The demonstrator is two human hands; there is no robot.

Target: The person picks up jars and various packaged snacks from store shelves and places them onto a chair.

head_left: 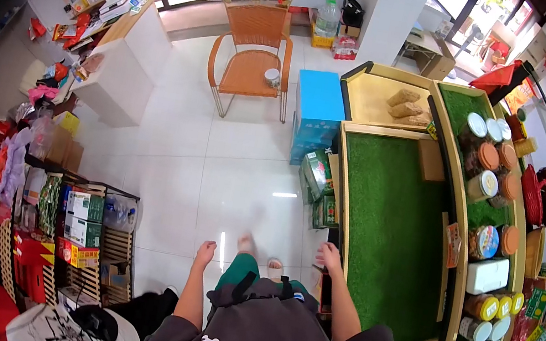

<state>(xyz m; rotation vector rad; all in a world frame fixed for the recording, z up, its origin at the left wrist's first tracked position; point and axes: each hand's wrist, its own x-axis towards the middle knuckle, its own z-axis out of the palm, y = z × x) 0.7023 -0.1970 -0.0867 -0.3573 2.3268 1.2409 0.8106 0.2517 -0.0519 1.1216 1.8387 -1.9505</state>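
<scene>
Green-lined bin (386, 226) is just beside the right hand (328, 256), fingers loosely spread, apparently holding nothing; can't tell how curled the left hand (204, 254) is. Bin looks stiff and probably heavy, so its wooden rim (345, 204) seems the best hold. Green boxes (316, 176) crowd the left edge, blue boxes (321, 99) the far-left corner; jars (485, 242) line the right side.

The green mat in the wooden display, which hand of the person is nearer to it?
Right: the right hand is just left of the green mat, near its wooden rim. The left hand is farther left, on the body's other side, above the floor.
</scene>
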